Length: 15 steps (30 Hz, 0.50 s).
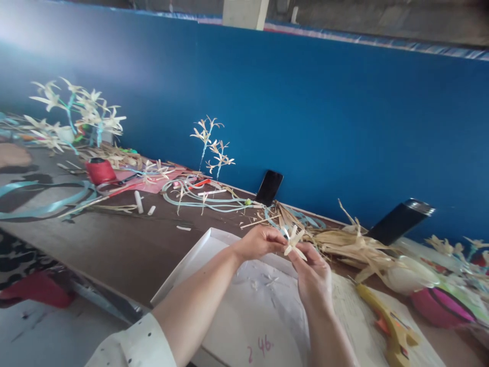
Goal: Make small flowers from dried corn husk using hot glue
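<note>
A small cream-coloured handmade flower (294,241) with narrow petals is held over the white box lid (209,238). My left hand (260,241) pinches it from the left, thumb and fingertips at the petals. My right hand (314,275) has its fingers closed round the flower's base from the right and below. The stem end is hidden by my fingers. Beneath my hands, pale scraps (269,279) lie on the white surface, which has "246" written on it. A yellow glue gun (385,318) lies to the right of my right hand.
Dried husks (344,242), a black phone (269,187) and a dark tumbler (399,221) line the blue partition (324,117). Finished flower stems (208,137) stand behind. To the left are blue ribbon (49,208), a red spool (100,171) and another person's hand (14,155).
</note>
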### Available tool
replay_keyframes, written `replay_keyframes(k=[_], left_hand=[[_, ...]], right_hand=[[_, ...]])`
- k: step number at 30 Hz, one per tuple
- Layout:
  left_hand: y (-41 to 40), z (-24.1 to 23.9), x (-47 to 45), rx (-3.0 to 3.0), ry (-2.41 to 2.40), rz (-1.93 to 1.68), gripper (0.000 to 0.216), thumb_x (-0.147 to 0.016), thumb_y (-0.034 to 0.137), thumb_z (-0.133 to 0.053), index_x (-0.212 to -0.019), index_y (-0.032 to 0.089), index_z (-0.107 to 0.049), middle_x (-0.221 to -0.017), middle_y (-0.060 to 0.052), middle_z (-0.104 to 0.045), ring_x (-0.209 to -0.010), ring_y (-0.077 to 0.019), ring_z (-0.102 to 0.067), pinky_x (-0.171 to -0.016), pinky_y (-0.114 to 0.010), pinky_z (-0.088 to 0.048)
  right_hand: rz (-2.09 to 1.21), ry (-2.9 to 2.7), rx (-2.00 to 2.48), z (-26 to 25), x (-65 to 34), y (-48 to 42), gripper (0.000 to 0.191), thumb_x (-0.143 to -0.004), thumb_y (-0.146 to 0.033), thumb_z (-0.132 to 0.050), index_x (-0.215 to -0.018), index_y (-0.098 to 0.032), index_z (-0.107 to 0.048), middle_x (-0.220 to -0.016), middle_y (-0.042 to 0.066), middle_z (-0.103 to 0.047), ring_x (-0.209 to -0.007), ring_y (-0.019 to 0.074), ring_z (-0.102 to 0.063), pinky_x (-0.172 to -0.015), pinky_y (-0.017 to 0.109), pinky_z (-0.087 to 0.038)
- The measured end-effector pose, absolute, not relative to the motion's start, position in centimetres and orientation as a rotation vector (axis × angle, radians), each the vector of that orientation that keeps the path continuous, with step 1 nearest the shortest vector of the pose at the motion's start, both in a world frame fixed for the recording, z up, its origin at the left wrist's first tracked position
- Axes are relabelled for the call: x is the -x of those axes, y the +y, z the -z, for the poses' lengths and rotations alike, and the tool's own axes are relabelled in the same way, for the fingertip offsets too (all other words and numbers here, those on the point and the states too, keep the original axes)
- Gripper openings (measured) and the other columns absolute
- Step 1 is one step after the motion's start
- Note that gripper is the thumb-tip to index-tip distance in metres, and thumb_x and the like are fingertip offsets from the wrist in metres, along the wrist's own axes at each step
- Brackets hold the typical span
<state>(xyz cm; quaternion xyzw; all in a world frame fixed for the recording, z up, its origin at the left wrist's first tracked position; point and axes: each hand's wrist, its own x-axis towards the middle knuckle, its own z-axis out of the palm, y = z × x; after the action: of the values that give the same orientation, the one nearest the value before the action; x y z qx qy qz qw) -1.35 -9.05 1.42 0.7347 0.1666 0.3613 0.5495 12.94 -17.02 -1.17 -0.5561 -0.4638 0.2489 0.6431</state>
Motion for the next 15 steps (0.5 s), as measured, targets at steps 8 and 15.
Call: replay_keyframes(k=[8, 15], left_hand=[[-9.15, -1.25, 1.26, -1.688, 0.388, -0.833, 0.024, -0.071, 0.034, -0.067, -0.077, 0.011, -0.068, -0.077, -0.004, -0.061, -0.075, -0.0132, -0.053, -0.07, -0.022, -0.041], [-9.22, -0.89, 1.14, -1.643, 0.402, -0.813, 0.026, -0.069, 0.037, -0.068, -0.071, 0.011, -0.067, -0.072, -0.003, -0.061, -0.073, -0.0132, -0.055, -0.069, -0.022, -0.042]], right_hand=[[-0.561, -1.039, 1.245, 0.91, -12.77, -16.97, 0.024, -0.066, -0.037, -0.073, -0.074, -0.017, -0.061, -0.065, -0.002, -0.054, -0.06, 0.0108, -0.046, -0.057, 0.022, -0.036], [-0.582, -1.042, 1.222, 0.58, -12.46, -17.12, 0.023, -0.068, -0.036, -0.072, -0.073, -0.018, -0.06, -0.063, -0.001, -0.055, -0.061, 0.0124, -0.049, -0.059, 0.024, -0.038]])
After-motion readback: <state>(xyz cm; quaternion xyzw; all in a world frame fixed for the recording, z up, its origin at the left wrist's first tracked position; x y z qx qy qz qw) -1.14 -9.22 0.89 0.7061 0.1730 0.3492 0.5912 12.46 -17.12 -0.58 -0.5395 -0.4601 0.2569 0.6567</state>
